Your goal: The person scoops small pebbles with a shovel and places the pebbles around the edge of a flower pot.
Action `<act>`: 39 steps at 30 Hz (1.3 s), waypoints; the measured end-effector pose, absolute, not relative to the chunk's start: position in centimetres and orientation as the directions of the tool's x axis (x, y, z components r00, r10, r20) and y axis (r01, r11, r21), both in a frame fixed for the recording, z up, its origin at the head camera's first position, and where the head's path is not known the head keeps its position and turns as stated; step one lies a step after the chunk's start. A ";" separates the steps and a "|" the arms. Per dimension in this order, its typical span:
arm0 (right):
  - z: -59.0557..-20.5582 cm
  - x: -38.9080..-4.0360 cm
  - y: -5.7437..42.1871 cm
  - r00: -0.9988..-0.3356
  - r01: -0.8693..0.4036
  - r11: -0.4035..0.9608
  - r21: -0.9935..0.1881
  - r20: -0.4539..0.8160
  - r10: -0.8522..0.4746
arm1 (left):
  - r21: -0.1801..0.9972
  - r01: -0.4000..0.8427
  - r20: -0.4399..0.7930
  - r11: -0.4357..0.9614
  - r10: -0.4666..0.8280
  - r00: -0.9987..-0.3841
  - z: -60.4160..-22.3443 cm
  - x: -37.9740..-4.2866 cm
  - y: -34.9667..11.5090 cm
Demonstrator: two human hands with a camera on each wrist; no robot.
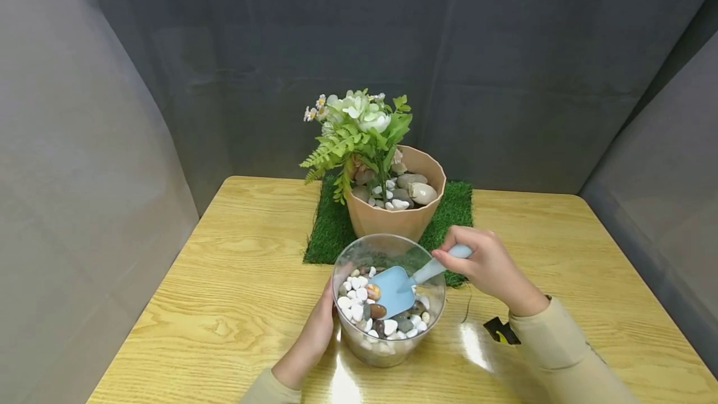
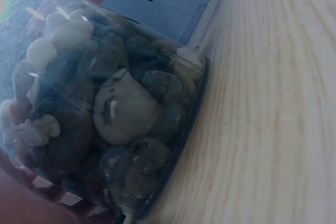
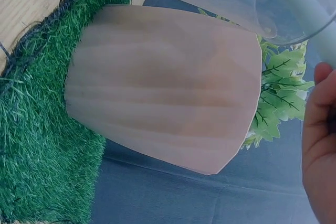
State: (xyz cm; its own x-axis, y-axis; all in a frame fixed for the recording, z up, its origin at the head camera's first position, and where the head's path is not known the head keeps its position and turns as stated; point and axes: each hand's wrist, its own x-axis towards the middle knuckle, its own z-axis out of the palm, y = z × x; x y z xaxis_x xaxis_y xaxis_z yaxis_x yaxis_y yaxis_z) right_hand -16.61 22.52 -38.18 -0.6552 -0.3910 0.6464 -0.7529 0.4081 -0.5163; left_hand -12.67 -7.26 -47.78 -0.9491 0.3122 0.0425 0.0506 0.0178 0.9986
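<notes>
A clear plastic pot (image 1: pixel 387 354) stands on the table, holding white, grey and brown pebbles (image 1: pixel 353 305). At its left side my left hand (image 1: pixel 315 328) holds the wall, with its fingers partly hidden; in the left wrist view large dark stones (image 2: pixel 68 108) show through the wall. My right hand (image 1: pixel 487 262) grips the handle of a small light blue trowel (image 1: pixel 394 292). The trowel's blade is inside the pot, over the pebbles, and carries no stones that I can see. In the right wrist view the trowel handle (image 3: pixel 299 1) crosses the top right corner.
Behind the clear pot, a peach planter (image 1: pixel 387 223) with stones and a leafy flower bunch (image 1: pixel 359 126) stands on a green turf mat (image 1: pixel 325 239). A dark patch (image 1: pixel 501 331) with a yellow mark lies near my right sleeve. Grey curtains (image 1: pixel 336 30) enclose the wooden table (image 1: pixel 224 304).
</notes>
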 end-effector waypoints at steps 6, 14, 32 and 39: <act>-38.4 -16.7 22.6 -0.638 -0.768 0.388 -0.510 0.661 -0.395 | 0.999 0.049 0.042 0.016 0.306 -0.951 -47.9 -12.7 -7.3; -38.5 -16.4 22.7 -0.637 -0.767 0.402 -0.500 0.671 -0.379 | 0.998 0.054 0.048 0.011 0.304 -0.951 -48.0 -12.7 -7.2; -38.3 -14.8 21.8 -0.674 -0.686 0.558 -0.467 0.696 -0.247 | 0.997 0.074 0.065 0.020 0.294 -0.954 -48.1 -12.8 -7.2; -39.3 -14.7 22.4 -0.606 -0.760 0.465 -0.454 0.755 -0.252 | 0.996 0.075 0.061 0.037 0.289 -0.955 -48.0 -12.7 -7.2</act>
State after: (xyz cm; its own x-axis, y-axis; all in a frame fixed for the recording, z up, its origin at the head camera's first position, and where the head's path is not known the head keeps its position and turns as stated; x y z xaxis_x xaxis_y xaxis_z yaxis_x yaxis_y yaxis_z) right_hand -14.73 22.38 -39.33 -0.6055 -0.2522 0.7548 -0.7599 0.4649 -0.4543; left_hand -12.67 -7.23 -47.99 -0.9554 0.2888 0.0612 0.0751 0.0372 0.9965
